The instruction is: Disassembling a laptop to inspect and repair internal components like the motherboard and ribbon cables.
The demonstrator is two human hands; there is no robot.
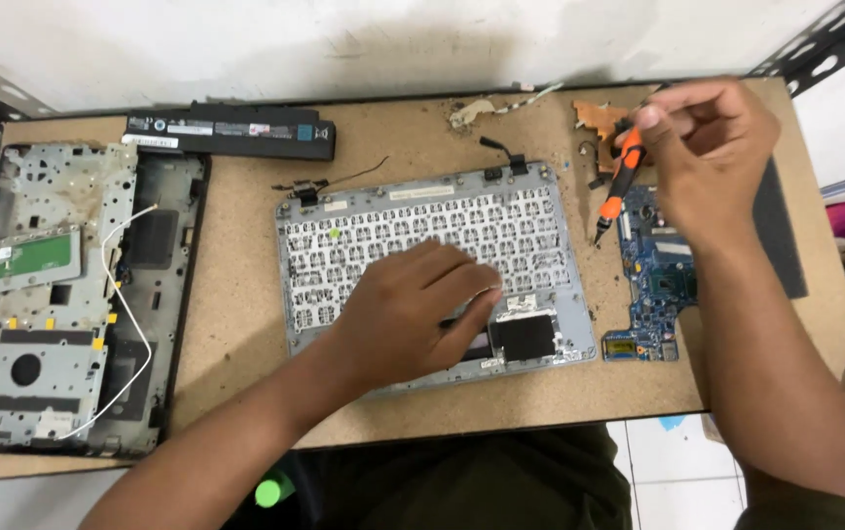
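— Starting at the left edge, what do we have?

— An opened laptop base chassis, lying like a shallow tray. In it we see a green board, metal shielding plates and a loose white wire looping down its middle. Its left side runs out of view, and its lower edge overhangs the front edge of the tabletop.

— And behind it?

— A long black battery pack along the back edge, close to the wall.

— Then the middle?

— The upturned keyboard panel, grey, underside up. Our left hand lies flat on it, fingers pressed together and pointing right toward a black square patch near its lower right corner. The palm hides part of the key grid. Bare tabletop lies open between the chassis and the panel.

— Further right?

— Our right hand holds an orange and black screwdriver, pinched between thumb and fingers, tip down, just off the panel's right edge. Under the wrist lies a blue motherboard, partly covered by the forearm. A dark flat sheet beyond it is mostly hidden.

— Anything hard to make out?

— Small scraps and cable ends by the back edge; we cannot tell what they are.
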